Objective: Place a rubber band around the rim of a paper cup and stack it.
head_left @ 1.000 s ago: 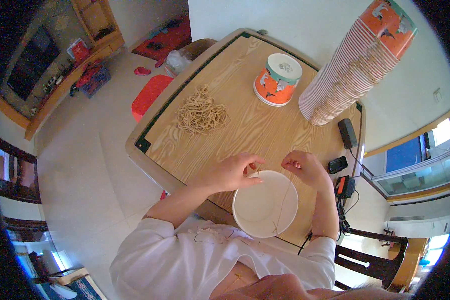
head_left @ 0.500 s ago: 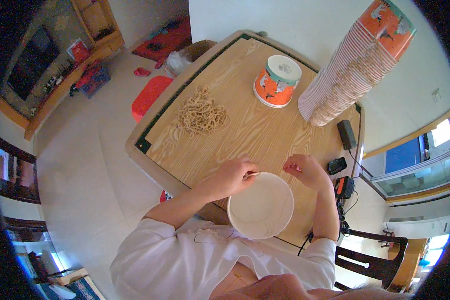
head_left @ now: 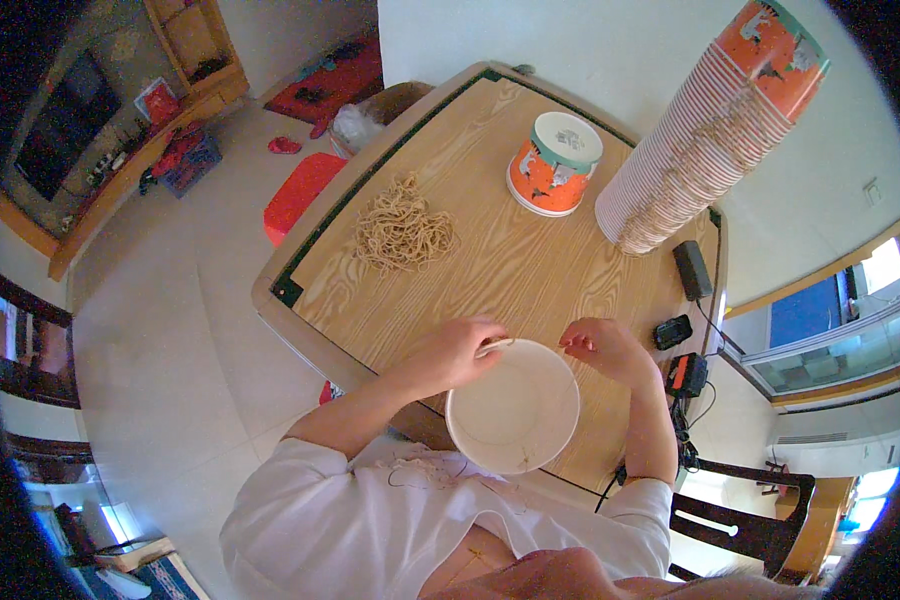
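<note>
A white-lined paper tub (head_left: 510, 410) is at the table's near edge, its round opening facing up toward me. My left hand (head_left: 462, 352) is closed on the tub's far-left rim, with a short bit of tan cord showing at its fingertips. Just beyond the far-right rim is my right hand (head_left: 606, 350), its fingers pinched together; whatever they hold is too small to make out. A faint thin strand shows against the tub's inside. Farther off on the left lies a loose heap of tan cord (head_left: 406, 232).
An orange tub (head_left: 554, 168) stands upside down at the back. To its right rises a tall stack of nested tubs (head_left: 700, 135) with tan cords along its side. Black adapters (head_left: 690, 268) and cables line the right edge. A dark chair (head_left: 740, 510) stands at lower right.
The tub has shifted slightly left and away from me. My left hand has moved a little left with it, and my right hand has come slightly nearer and leftward.
</note>
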A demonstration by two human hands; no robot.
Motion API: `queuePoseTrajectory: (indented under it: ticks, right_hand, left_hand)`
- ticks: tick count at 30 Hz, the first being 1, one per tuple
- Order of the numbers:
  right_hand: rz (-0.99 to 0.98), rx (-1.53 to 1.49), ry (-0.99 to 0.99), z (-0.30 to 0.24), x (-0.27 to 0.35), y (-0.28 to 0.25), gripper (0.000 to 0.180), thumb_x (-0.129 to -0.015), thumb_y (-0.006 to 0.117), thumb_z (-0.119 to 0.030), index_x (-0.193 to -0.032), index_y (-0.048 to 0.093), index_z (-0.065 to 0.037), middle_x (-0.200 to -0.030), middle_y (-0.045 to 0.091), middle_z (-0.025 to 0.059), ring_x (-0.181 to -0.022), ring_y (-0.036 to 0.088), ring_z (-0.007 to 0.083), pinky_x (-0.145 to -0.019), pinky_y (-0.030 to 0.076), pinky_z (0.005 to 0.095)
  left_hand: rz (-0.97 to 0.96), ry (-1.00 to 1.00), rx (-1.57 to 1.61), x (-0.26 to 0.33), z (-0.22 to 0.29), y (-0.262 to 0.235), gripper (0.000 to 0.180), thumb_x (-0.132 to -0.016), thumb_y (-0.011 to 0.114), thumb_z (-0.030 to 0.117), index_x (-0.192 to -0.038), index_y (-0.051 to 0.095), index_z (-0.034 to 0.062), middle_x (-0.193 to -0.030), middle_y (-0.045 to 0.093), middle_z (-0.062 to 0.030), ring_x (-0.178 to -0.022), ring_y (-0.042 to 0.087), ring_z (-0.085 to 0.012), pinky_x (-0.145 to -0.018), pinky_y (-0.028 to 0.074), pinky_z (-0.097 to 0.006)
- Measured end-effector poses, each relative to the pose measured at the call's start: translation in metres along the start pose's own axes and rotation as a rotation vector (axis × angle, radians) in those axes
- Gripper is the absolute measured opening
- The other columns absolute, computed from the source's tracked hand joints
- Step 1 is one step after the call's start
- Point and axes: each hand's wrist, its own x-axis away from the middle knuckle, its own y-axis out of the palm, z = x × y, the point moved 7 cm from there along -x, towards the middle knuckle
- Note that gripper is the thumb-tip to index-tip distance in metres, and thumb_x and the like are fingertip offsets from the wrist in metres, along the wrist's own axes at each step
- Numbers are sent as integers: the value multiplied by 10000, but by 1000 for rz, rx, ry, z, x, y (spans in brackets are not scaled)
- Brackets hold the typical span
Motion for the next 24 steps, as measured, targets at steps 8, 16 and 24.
queuePoseTrajectory:
  ticks: [8, 16, 24]
  right_hand:
    - [-79, -122, 51, -31, 1, 2, 227, -809, 611, -81, -1034, 602, -62, -731, 600, 69, -672, 576, 173, -617, 477, 312]
    - [69, -456, 111, -5, -17, -22, 385, -856, 534, -52, -1238, 501, -86, -874, 654, 44, -729, 582, 127, -610, 485, 291]
    - [797, -567, -344, -48, 56, -189, 492, -951, 396, -138, -1425, 280, -77, -1395, 387, 69, -1218, 449, 186, -938, 423, 329]
  left_hand:
    - [5, -213, -183, 23, -37, -27, 208, -839, 538, 205, -842, 581, 2, -758, 613, -226, -698, 600, -404, -627, 463, -492]
    - [178, -156, -123, -4, 20, -86, 213, -894, 519, 215, -984, 586, 35, -880, 619, -211, -799, 602, -383, -683, 474, -466]
    - [601, 577, 65, -71, 150, -162, 491, -924, 505, 219, -1352, 363, 25, -1288, 439, -262, -1185, 455, -385, -980, 383, -418]
